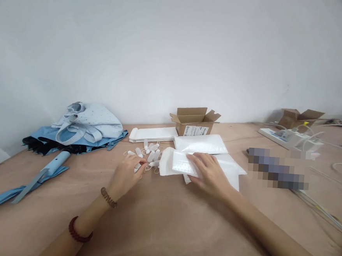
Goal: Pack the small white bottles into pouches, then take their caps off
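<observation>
The right hand (210,175) grips a white packet (181,164) with its fingers across the top and its thumb at the near edge. The packet is near the middle of the worktop (152,228), its flap end pointing left, in front of a flat plastic-wrapped bundle (202,143). The left hand (126,175) bends over a scatter of small white pieces with string loops (153,156) — its fingertips are drawn together at the near-left side of them, but I cannot tell whether they pinch one.

Behind the pieces lies a stack of white packets (155,134), just beside an open cardboard box (195,125) near the wall. Well to the left, a pale cloth bag (92,118) rests on a blue umbrella (57,163). To the right — well apart from the packets — sits a white power strip (278,138) with cables plugged in.
</observation>
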Demonstrator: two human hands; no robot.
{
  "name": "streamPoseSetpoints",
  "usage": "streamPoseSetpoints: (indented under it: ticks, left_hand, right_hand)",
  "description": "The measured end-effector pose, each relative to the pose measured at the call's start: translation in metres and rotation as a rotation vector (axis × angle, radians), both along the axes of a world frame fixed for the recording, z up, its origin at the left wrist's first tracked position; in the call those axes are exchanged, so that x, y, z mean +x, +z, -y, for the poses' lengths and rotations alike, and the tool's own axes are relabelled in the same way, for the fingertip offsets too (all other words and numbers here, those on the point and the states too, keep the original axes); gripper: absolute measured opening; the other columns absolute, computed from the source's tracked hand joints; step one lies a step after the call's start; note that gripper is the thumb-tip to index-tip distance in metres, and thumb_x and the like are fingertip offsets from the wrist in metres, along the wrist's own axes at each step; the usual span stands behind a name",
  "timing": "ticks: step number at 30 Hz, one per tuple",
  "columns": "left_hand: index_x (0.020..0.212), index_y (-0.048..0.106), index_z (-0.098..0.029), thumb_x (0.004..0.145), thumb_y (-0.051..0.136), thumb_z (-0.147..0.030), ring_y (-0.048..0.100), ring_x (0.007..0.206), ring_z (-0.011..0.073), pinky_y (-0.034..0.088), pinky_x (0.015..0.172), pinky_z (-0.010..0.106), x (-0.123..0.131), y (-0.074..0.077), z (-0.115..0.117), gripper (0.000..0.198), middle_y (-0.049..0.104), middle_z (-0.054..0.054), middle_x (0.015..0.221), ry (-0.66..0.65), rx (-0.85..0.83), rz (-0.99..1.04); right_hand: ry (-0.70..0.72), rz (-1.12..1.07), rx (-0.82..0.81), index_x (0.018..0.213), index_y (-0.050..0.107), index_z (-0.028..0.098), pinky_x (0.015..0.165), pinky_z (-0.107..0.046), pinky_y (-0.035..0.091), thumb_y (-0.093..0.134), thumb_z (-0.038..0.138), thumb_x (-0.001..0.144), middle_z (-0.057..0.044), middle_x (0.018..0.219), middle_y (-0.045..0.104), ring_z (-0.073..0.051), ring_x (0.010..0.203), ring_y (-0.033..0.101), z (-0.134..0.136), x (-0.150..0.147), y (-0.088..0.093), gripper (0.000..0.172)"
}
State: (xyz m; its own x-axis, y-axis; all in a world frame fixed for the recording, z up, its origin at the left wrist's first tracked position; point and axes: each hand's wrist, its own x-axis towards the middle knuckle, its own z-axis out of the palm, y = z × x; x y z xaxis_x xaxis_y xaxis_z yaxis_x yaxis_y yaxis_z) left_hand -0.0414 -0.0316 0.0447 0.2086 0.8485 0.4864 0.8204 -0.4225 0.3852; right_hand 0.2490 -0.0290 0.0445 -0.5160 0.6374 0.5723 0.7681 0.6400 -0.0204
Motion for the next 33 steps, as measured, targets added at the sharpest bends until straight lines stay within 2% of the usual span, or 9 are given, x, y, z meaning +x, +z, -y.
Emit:
streamPoseSetpoints:
  ticks: [3, 7, 14, 18, 24, 28, 33]
  left_hand:
    - [0.085, 0.066, -0.02, 0.085, 0.052, -0.027, 0.053, 0.089, 0.0246, 0.044, 0.079, 0.038, -0.004, -0.008, -0.006, 0.016, 0.064, 0.007, 0.086, -0.043, 0.045, -0.125]
    - [0.094, 0.064, -0.018, 0.085, 0.053, -0.027, 0.051, 0.094, 0.0268, 0.044, 0.081, 0.04, -0.001, -0.019, -0.007, 0.018, 0.064, 0.009, 0.091, -0.023, 0.039, -0.21]
    - [0.084, 0.062, -0.019, 0.085, 0.052, -0.023, 0.053, 0.09, 0.0252, 0.043, 0.08, 0.038, 0.003, -0.025, -0.013, 0.011, 0.066, 0.007, 0.086, -0.004, 0.037, -0.22]
    - [0.081, 0.061, -0.018, 0.087, 0.048, -0.022, 0.056, 0.087, 0.0237, 0.044, 0.077, 0.035, 0.005, -0.02, -0.015, 0.015, 0.066, 0.007, 0.084, 0.035, 0.084, -0.108]
    - [0.087, 0.062, -0.018, 0.088, 0.047, -0.032, 0.059, 0.068, 0.016, 0.044, 0.063, 0.027, 0.003, 0.001, -0.002, 0.02, 0.067, 0.003, 0.083, 0.101, 0.114, 0.153]
    - [0.085, 0.062, -0.019, 0.088, 0.049, -0.031, 0.059, 0.07, 0.0155, 0.044, 0.065, 0.026, 0.007, 0.006, 0.005, 0.018, 0.067, 0.003, 0.082, 0.044, 0.153, 0.203]
    - [0.084, 0.061, -0.018, 0.088, 0.051, -0.023, 0.059, 0.075, 0.0161, 0.044, 0.07, 0.027, 0.018, 0.002, 0.01, 0.012, 0.065, 0.003, 0.081, -0.06, 0.166, 0.186]
  right_hand:
    - [-0.03, -0.002, -0.011, 0.126, 0.046, 0.019, 0.089, -0.045, 0.04, 0.055, 0.024, 0.081, -0.014, 0.117, 0.053, -0.029, 0.107, 0.047, -0.005, 0.003, -0.003, 0.047]
    - [-0.037, -0.004, -0.02, 0.126, 0.047, 0.02, 0.089, -0.045, 0.04, 0.055, 0.026, 0.081, -0.013, 0.117, 0.053, -0.029, 0.107, 0.048, -0.009, 0.005, -0.006, 0.046]
    - [-0.031, -0.007, -0.014, 0.127, 0.046, 0.02, 0.088, -0.046, 0.04, 0.053, 0.029, 0.084, -0.014, 0.117, 0.052, -0.03, 0.107, 0.048, -0.011, 0.006, -0.008, 0.044]
    - [-0.033, -0.002, -0.007, 0.126, 0.046, 0.017, 0.089, -0.045, 0.04, 0.054, 0.027, 0.083, -0.016, 0.118, 0.051, -0.03, 0.109, 0.046, -0.011, 0.006, -0.01, 0.045]
    - [-0.047, 0.029, -0.033, 0.126, 0.045, 0.016, 0.091, -0.046, 0.038, 0.054, 0.027, 0.083, -0.017, 0.119, 0.049, -0.031, 0.111, 0.045, -0.007, 0.004, -0.008, 0.045]
    - [-0.039, 0.027, -0.055, 0.128, 0.043, 0.017, 0.091, -0.047, 0.038, 0.054, 0.028, 0.084, -0.017, 0.121, 0.047, -0.031, 0.112, 0.043, -0.005, 0.002, -0.008, 0.047]
    - [-0.009, 0.02, -0.043, 0.127, 0.043, 0.017, 0.092, -0.047, 0.038, 0.055, 0.027, 0.083, -0.016, 0.12, 0.048, -0.031, 0.111, 0.044, -0.004, -0.001, -0.01, 0.046]
